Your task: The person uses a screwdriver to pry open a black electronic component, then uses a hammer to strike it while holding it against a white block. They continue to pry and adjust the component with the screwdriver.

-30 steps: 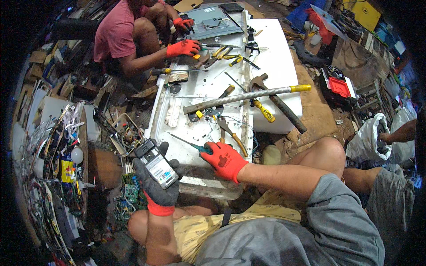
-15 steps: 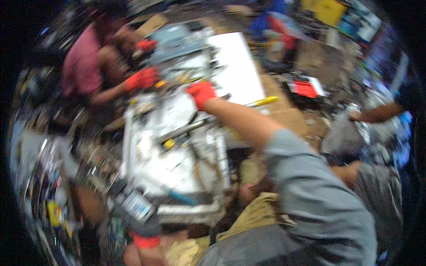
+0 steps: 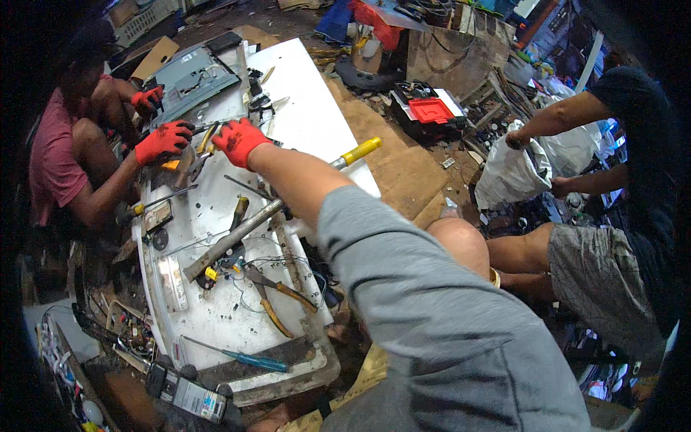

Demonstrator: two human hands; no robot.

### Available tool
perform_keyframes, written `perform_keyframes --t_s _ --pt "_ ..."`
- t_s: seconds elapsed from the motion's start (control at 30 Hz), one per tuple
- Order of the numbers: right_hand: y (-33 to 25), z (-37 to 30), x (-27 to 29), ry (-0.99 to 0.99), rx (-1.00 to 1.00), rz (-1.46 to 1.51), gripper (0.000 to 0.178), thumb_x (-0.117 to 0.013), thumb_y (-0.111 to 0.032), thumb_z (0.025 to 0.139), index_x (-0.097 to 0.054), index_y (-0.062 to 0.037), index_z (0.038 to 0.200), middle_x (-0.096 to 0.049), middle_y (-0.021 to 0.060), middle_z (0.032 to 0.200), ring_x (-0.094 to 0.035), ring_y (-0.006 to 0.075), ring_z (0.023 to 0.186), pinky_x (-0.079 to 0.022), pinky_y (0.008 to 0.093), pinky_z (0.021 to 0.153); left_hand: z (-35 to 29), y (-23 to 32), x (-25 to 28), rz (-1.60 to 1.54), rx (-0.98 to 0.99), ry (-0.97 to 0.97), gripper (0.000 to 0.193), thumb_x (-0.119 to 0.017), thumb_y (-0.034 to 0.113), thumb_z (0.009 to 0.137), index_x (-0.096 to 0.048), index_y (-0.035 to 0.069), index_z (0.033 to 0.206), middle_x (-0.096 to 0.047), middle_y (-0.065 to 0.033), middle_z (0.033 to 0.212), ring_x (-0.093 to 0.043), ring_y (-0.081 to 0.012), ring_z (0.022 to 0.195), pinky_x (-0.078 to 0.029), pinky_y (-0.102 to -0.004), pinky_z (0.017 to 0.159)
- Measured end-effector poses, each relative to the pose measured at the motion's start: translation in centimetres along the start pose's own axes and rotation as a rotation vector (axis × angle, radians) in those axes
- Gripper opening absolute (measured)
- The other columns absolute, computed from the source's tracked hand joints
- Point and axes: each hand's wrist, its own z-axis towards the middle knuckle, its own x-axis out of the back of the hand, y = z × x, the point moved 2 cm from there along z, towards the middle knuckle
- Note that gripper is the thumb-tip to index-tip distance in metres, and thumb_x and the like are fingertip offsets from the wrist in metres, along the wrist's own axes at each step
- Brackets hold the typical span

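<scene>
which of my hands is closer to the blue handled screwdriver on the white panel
Left. The left hand, holding a grey device, sits at the panel's near corner just below the blue handled screwdriver. The right hand is stretched to the far end of the white panel.

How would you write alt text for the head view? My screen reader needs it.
The person's right hand, in a red glove, reaches across a white panel to tools at its far end, beside a co-worker's red-gloved hand. The left hand holds a small device at the panel's near edge. Pliers, a screwdriver and a long bar lie on the panel.
</scene>
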Motion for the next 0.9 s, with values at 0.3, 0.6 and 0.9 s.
perform_keyframes --t_s 0.3,0.6,0.9 --pt "-9.0 -9.9 18.8 -0.013 -0.035 1.059 0.035 -0.065 -0.019 0.093 -0.06 0.0012 0.121 -0.066 0.0058 0.097 -0.058 0.0103 0.089 -0.049 0.0269 0.082 0.1 0.8 -0.9 -0.615 0.0 0.326 0.061 -0.048 0.052 0.094 -0.049 0.012 0.141 -0.067 -0.0183 0.115 -0.067 -0.0339 0.097 -0.054 -0.053 0.089" --pt "-19.5 -26.4 26.9 -0.509 0.236 1.178 0.05 -0.075 -0.022 0.078 -0.062 -0.0109 0.126 -0.066 0.0146 0.094 -0.067 0.0356 0.083 -0.055 0.0429 0.071 -0.4 0.9 -4.8 -0.67 -0.017 0.29 0.069 -0.045 0.065 0.095 -0.043 0.019 0.147 -0.069 -0.0183 0.111 -0.07 -0.0332 0.087 -0.058 -0.0532 0.082" --pt "-20.1 -26.8 25.8 -0.527 0.219 1.198 0.048 -0.073 -0.026 0.081 -0.063 -0.0119 0.125 -0.065 0.0152 0.094 -0.067 0.0358 0.082 -0.055 0.0444 0.069 -0.1 0.7 -4.6 -0.708 -0.001 0.194 0.068 -0.048 0.065 0.095 -0.044 0.02 0.146 -0.067 -0.0194 0.116 -0.067 -0.0298 0.082 -0.055 -0.0377 0.059"
